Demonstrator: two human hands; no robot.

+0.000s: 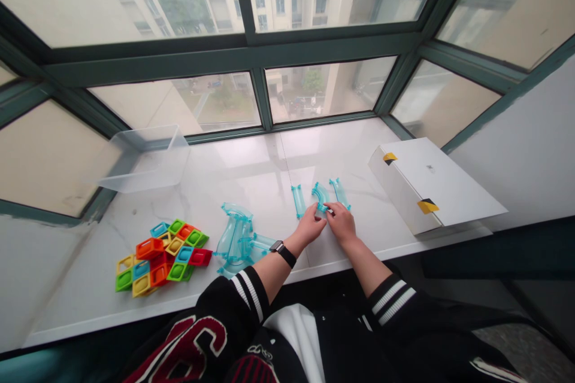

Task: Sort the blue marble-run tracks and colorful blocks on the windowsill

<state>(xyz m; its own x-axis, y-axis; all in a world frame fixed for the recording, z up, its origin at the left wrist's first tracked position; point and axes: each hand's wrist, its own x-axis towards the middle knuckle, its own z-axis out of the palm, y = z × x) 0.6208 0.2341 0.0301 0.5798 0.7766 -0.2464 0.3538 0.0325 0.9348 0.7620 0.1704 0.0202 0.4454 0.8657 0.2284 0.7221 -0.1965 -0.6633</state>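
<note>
My left hand (311,224) and my right hand (342,221) meet on the white marble sill (251,173), fingers pinched together on a curved clear-blue track piece (320,192). A straight blue track piece (297,200) lies just left of it and another (339,191) just right, by my right fingers. A black watch (283,253) is on my left wrist. A pile of more clear-blue track pieces (238,238) lies left of my left forearm.
A heap of several coloured square frame tiles (162,256) sits at the front left. An empty clear plastic tub (146,158) stands at the back left by the window. A white cardboard box (431,188) with yellow-black tape lies at the right.
</note>
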